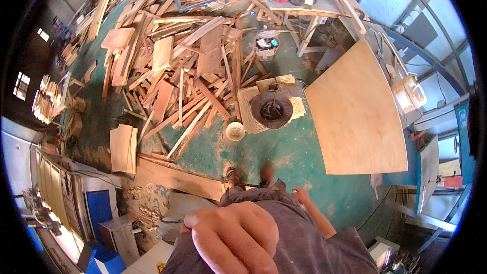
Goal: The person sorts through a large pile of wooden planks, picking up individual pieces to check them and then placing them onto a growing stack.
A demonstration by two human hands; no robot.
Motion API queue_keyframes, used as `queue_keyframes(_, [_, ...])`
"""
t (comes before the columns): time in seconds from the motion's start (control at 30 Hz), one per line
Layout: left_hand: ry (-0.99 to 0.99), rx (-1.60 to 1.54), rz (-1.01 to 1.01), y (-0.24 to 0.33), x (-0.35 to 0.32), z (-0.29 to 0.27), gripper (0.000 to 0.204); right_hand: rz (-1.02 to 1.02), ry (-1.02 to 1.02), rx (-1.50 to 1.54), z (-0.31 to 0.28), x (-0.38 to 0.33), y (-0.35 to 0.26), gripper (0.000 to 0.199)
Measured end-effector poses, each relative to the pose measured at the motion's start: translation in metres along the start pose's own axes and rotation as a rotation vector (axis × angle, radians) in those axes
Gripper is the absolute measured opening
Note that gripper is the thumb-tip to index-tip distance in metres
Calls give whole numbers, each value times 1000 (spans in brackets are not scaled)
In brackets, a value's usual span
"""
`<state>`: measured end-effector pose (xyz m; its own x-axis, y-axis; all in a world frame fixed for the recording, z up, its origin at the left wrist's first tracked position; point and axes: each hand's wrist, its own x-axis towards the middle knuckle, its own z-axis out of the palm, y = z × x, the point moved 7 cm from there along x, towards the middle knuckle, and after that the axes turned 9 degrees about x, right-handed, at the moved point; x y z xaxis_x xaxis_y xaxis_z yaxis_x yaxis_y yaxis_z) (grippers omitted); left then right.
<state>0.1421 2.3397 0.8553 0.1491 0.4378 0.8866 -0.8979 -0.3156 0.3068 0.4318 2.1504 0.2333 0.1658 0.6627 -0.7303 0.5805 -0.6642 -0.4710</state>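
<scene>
- Panel (357, 116), broad and pale, lying ahead and to the right, near the cluttered counter (332, 6); support underneath hidden, exact tilt impossible to tell.
- Left hand (231, 236), raised in front of the dark shirt (314, 253), fingers bent inward; palm and tips mostly out of sight. Cannot tell how tightly closed, or whether gripping anything.
- Right hand (300, 196), low at the side, apart from the panel's near edge. Fingers small and partly hidden; cannot tell how far open or whether holding anything.
- No contact with the panel visible; best handled, in all likelihood, from the near edge, both hands set wide for balance.
- Worth checking first: footing on the green floor (284, 144), with bowl (235, 131) and scrap pile (208, 56) ahead to the left, plank (177, 176) near the feet (234, 176).
- Probable trouble: flexing or swinging of so broad a sheet. Advisable to lift slowly, keep level, and steer clear of the tub (409, 94) beside the right edge.
</scene>
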Motion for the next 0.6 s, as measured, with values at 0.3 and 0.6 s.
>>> queue_keyframes(0.3, [-209,274,23,18,4,-13,5,106,1,74,-15,-7,6,42])
queue_keyframes(0.6, [-122,356,-11,16,-4,-27,8,5,-14,3,-22,-7,-6,42])
